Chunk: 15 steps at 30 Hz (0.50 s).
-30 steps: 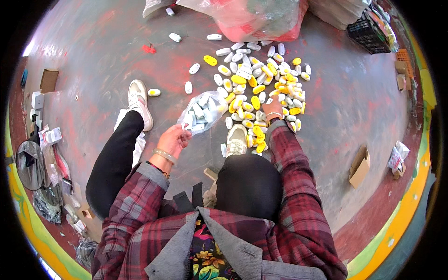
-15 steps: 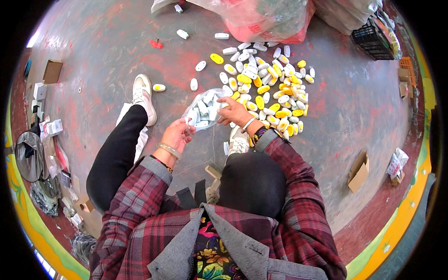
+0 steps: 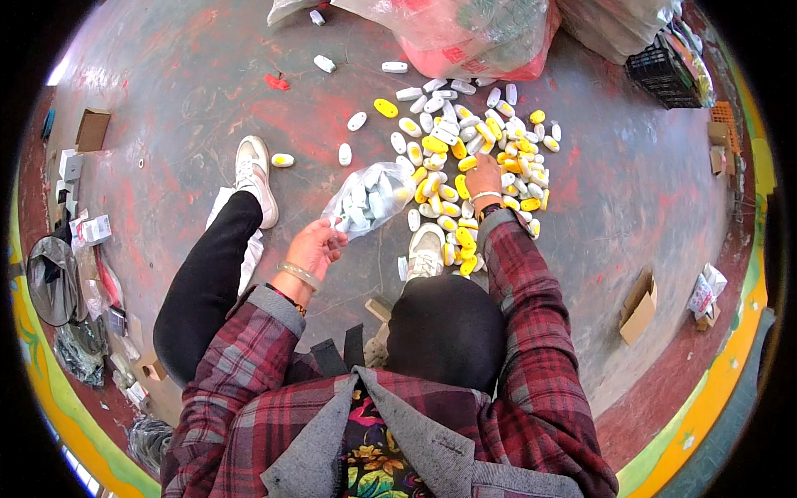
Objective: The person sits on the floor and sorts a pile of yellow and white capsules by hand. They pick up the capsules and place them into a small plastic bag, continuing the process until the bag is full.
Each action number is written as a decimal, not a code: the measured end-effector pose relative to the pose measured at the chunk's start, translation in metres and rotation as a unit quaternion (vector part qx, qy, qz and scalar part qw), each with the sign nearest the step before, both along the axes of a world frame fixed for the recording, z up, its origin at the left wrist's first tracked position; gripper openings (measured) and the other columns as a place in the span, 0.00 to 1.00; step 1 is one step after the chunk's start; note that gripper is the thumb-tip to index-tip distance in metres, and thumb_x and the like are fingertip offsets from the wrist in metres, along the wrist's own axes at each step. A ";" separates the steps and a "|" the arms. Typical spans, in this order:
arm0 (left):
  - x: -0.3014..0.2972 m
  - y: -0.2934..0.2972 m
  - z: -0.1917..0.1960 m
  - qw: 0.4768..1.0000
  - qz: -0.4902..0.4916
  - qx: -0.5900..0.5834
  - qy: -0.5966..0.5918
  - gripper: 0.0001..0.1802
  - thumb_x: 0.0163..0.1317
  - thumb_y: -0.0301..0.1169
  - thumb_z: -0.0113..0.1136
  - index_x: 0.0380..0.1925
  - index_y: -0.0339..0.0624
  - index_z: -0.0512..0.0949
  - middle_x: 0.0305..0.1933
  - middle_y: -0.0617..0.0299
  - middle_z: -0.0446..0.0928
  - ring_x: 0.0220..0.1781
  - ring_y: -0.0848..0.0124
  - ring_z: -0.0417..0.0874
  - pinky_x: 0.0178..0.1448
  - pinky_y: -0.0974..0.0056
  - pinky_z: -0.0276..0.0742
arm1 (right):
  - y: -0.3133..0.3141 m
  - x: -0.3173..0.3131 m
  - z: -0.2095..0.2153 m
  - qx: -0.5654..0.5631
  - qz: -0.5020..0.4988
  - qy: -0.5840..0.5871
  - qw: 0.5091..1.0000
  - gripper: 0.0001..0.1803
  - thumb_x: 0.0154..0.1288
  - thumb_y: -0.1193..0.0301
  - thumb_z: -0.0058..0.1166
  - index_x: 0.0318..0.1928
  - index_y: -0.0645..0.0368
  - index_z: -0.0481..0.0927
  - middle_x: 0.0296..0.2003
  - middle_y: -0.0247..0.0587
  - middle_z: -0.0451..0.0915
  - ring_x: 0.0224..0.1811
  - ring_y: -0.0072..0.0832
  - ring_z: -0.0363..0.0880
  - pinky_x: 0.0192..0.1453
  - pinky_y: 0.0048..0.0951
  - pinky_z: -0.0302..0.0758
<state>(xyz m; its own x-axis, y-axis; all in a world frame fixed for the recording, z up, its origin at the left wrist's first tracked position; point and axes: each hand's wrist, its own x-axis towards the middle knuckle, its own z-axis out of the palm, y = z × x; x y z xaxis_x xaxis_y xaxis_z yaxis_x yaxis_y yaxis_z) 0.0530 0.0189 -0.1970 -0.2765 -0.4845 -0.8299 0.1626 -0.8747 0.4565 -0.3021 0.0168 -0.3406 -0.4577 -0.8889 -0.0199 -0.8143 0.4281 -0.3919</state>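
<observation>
My left hand point(image 3: 314, 245) pinches the near edge of a clear plastic bag point(image 3: 370, 199). Inside the bag are several white, oblong plastic pieces, and it lies tilted above the floor beside my shoe. A loose heap of small white and yellow oval plastic pieces point(image 3: 462, 186) spreads to the right of the bag. Over the middle of that heap reaches my right hand point(image 3: 486, 177), back upward, with its fingers curled down among the pieces. What those fingers hold, if anything, is hidden under the hand.
Large filled plastic sacks point(image 3: 473, 37) stand at the far side, with a black crate point(image 3: 660, 75) to their right. An open cardboard box point(image 3: 638, 305) sits on the right. Small boxes point(image 3: 95, 229) line the left. My shoes point(image 3: 427, 251) flank the bag; a few loose pieces lie around.
My right hand has left the bag and moved right into the heap, where some pieces near my shoe have shifted closer. The left hand keeps hold of the bag, which now hangs more loosely.
</observation>
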 end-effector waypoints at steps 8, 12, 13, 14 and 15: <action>0.008 0.001 -0.006 1.000 -0.001 0.004 0.005 0.14 0.55 0.28 0.48 0.43 0.39 0.68 0.28 0.63 0.73 0.31 0.75 0.74 0.30 0.73 0.68 | -0.082 0.047 0.044 0.270 0.240 0.111 0.926 0.29 0.55 0.70 0.45 0.59 0.39 0.60 0.64 0.40 0.47 0.66 0.44 0.47 0.61 0.42 0.58; 0.002 -0.001 0.001 1.000 0.003 0.012 0.001 0.13 0.56 0.28 0.48 0.42 0.40 0.69 0.27 0.64 0.73 0.30 0.76 0.74 0.31 0.74 0.67 | -0.083 0.032 0.016 0.254 0.272 0.140 0.917 0.25 0.55 0.70 0.45 0.56 0.42 0.63 0.62 0.43 0.52 0.61 0.47 0.54 0.58 0.39 0.62; 0.002 -0.001 0.003 1.000 0.005 0.014 -0.004 0.13 0.56 0.28 0.47 0.42 0.40 0.69 0.28 0.65 0.73 0.30 0.76 0.73 0.31 0.74 0.66 | -0.080 0.030 0.010 0.228 0.285 0.147 0.919 0.24 0.55 0.70 0.45 0.55 0.43 0.65 0.61 0.44 0.54 0.60 0.48 0.58 0.57 0.39 0.64; 0.002 0.000 0.002 1.000 0.004 0.014 -0.004 0.13 0.56 0.28 0.47 0.42 0.40 0.69 0.28 0.65 0.73 0.30 0.76 0.73 0.31 0.74 0.66 | -0.075 0.027 0.004 0.240 0.276 0.141 0.920 0.22 0.55 0.70 0.45 0.53 0.45 0.67 0.58 0.45 0.57 0.57 0.47 0.60 0.56 0.39 0.65; 0.005 0.000 0.002 1.000 0.007 0.013 -0.006 0.13 0.56 0.28 0.47 0.42 0.41 0.69 0.28 0.65 0.73 0.30 0.76 0.73 0.31 0.74 0.66 | -0.069 0.031 0.003 0.250 0.271 0.132 0.920 0.20 0.55 0.70 0.45 0.50 0.46 0.69 0.56 0.45 0.60 0.55 0.47 0.63 0.54 0.39 0.66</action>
